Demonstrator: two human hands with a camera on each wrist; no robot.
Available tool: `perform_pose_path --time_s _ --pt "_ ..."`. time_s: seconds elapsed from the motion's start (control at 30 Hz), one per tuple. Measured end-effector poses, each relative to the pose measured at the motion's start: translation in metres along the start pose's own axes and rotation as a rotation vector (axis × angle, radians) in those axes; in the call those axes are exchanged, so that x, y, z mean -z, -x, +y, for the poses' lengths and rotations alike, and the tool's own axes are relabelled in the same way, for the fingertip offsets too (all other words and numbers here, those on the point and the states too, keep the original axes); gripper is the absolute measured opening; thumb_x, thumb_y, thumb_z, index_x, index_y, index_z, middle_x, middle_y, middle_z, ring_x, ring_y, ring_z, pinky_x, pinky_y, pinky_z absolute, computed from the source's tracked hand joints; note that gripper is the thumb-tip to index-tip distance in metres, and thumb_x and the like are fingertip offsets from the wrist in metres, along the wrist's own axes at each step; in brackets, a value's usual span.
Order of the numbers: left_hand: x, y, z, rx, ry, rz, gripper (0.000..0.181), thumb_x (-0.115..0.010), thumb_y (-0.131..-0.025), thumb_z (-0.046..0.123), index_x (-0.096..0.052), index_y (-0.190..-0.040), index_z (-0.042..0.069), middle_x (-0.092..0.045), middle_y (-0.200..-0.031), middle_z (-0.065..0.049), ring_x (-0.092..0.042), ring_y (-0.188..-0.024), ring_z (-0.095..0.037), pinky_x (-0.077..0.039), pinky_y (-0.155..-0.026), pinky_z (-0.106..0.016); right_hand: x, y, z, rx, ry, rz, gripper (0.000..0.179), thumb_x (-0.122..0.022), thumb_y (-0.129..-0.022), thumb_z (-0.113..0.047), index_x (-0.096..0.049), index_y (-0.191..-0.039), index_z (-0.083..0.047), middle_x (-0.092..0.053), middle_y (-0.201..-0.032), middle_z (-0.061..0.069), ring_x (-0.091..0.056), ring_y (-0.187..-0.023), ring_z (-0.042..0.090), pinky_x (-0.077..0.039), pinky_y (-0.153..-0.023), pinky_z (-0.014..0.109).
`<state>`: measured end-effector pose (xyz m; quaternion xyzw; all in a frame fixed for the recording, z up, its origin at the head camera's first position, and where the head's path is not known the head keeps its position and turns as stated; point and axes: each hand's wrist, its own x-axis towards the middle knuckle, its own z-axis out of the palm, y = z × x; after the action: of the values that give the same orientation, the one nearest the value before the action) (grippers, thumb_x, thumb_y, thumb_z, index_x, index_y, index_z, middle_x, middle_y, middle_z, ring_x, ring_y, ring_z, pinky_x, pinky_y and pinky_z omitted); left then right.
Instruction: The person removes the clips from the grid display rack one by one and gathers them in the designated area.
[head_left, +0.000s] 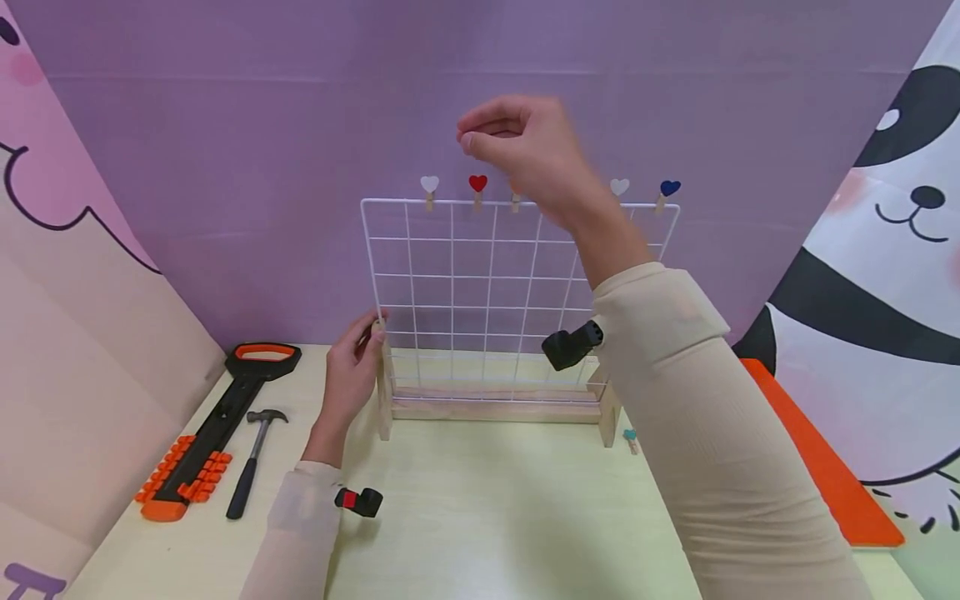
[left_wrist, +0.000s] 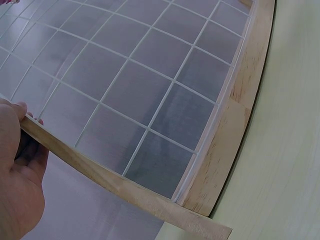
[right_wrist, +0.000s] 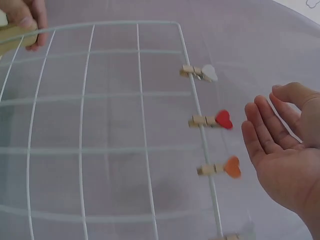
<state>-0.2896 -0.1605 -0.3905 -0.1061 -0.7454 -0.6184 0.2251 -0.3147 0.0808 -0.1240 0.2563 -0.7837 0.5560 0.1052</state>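
Observation:
A white wire grid panel (head_left: 471, 277) stands upright in a wooden stand (head_left: 495, 410). My left hand (head_left: 352, 362) grips the top of the stand's left wooden post (left_wrist: 115, 187), thumb on one side and fingers behind. Above the grid's top wire, my right hand (head_left: 528, 150) hangs with loosely bent fingers, holding nothing; its palm shows in the right wrist view. Clipped along that wire are small wooden clothespins with hearts: a white heart clothespin (right_wrist: 199, 72), a red heart clothespin (right_wrist: 212, 120), an orange heart clothespin (right_wrist: 220, 168), and a blue heart clothespin (head_left: 667, 192) at the far right.
A teal heart clothespin (head_left: 632, 442) lies on the table (head_left: 480, 508) by the stand's right foot. At the left are a claw hammer (head_left: 251, 467) and a black and orange tool (head_left: 217, 425). An orange board (head_left: 821, 458) lies at the right edge.

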Motion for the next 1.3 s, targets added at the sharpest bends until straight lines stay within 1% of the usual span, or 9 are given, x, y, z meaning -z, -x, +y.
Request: perform_pose_path --time_s 0.13,0.27,0.37,0.5,0.6,0.73,1.07,1.2,1.3 --pt "-0.001 0.000 -0.004 0.004 0.003 0.002 0.041 -0.057 -0.105 0.003 -0.054 -0.144 -0.008 -0.057 -0.148 -0.023 -0.055 -0.139 -0.036 -0.045 -0.109 -0.012 -0.012 -0.006 0.001 0.007 -0.002 -0.012 0.023 -0.073 -0.096 -0.017 -0.075 -0.116 -0.006 -0.074 -0.107 0.002 -0.067 -0.107 0.019 -0.057 -0.093 0.024" --pt "-0.003 -0.004 -0.021 -0.019 -0.001 0.014 0.041 -0.057 -0.104 0.003 -0.055 -0.144 -0.007 -0.058 -0.147 -0.023 -0.055 -0.138 -0.036 -0.044 -0.107 -0.008 -0.018 -0.010 0.002 0.001 -0.001 -0.026 0.019 -0.073 -0.095 -0.016 -0.075 -0.112 -0.007 -0.074 -0.104 0.002 -0.065 -0.102 0.018 -0.054 -0.077 0.026" --pt "-0.004 -0.007 -0.032 -0.039 -0.009 0.026 0.040 -0.058 -0.104 0.006 -0.057 -0.143 -0.003 -0.059 -0.146 -0.020 -0.056 -0.138 -0.033 -0.045 -0.108 -0.010 -0.019 -0.012 0.004 -0.014 0.006 -0.032 0.017 -0.072 -0.096 -0.015 -0.074 -0.111 -0.007 -0.074 -0.102 0.001 -0.064 -0.097 0.018 -0.051 -0.070 0.027" --pt "-0.003 -0.008 -0.035 -0.062 -0.006 0.020 0.040 -0.060 -0.104 0.010 -0.058 -0.143 0.001 -0.061 -0.146 -0.015 -0.058 -0.137 -0.029 -0.046 -0.110 -0.016 -0.020 -0.013 0.005 -0.039 0.031 -0.039 0.018 -0.072 -0.096 -0.014 -0.074 -0.112 -0.006 -0.074 -0.102 -0.001 -0.063 -0.095 0.017 -0.050 -0.070 0.028" --pt "-0.003 -0.009 -0.037 -0.082 0.004 0.013 0.041 -0.061 -0.104 0.012 -0.059 -0.143 0.002 -0.062 -0.145 -0.014 -0.058 -0.136 -0.028 -0.046 -0.110 -0.017 -0.023 -0.014 0.006 -0.058 0.063 -0.048 0.018 -0.072 -0.096 -0.014 -0.074 -0.113 -0.006 -0.073 -0.104 0.001 -0.064 -0.098 0.016 -0.051 -0.078 0.026" --pt "-0.002 -0.009 -0.037 -0.094 0.006 0.015 0.041 -0.061 -0.104 0.013 -0.059 -0.143 0.002 -0.062 -0.145 -0.015 -0.059 -0.136 -0.029 -0.046 -0.109 -0.014 -0.028 -0.015 0.007 -0.066 0.105 -0.058 0.018 -0.071 -0.096 -0.011 -0.074 -0.112 -0.006 -0.073 -0.103 0.002 -0.066 -0.099 0.015 -0.053 -0.086 0.022" --pt "-0.005 -0.010 -0.038 -0.066 0.019 0.022 0.040 -0.060 -0.104 0.008 -0.058 -0.143 -0.001 -0.061 -0.145 -0.018 -0.058 -0.137 -0.030 -0.045 -0.108 -0.010 -0.035 -0.017 0.016 -0.068 0.191 -0.077 0.019 -0.070 -0.095 -0.008 -0.074 -0.113 -0.003 -0.073 -0.099 0.002 -0.068 -0.094 0.012 -0.057 -0.085 0.020" --pt "-0.007 -0.009 -0.032 -0.049 0.019 0.016 0.041 -0.058 -0.104 0.004 -0.055 -0.144 -0.006 -0.058 -0.147 -0.023 -0.055 -0.139 -0.035 -0.044 -0.108 -0.008 -0.035 -0.016 0.020 -0.064 0.208 -0.079 0.018 -0.069 -0.095 -0.007 -0.075 -0.112 -0.003 -0.073 -0.097 0.003 -0.069 -0.092 0.013 -0.057 -0.084 0.021" --pt "-0.007 -0.005 -0.018 -0.052 0.022 0.009 0.041 -0.057 -0.104 0.002 -0.053 -0.143 -0.011 -0.056 -0.146 -0.028 -0.053 -0.140 -0.039 -0.043 -0.108 -0.007 -0.036 -0.014 0.021 -0.066 0.219 -0.077 0.018 -0.069 -0.096 -0.008 -0.076 -0.111 -0.004 -0.074 -0.101 0.005 -0.069 -0.093 0.014 -0.057 -0.084 0.022"
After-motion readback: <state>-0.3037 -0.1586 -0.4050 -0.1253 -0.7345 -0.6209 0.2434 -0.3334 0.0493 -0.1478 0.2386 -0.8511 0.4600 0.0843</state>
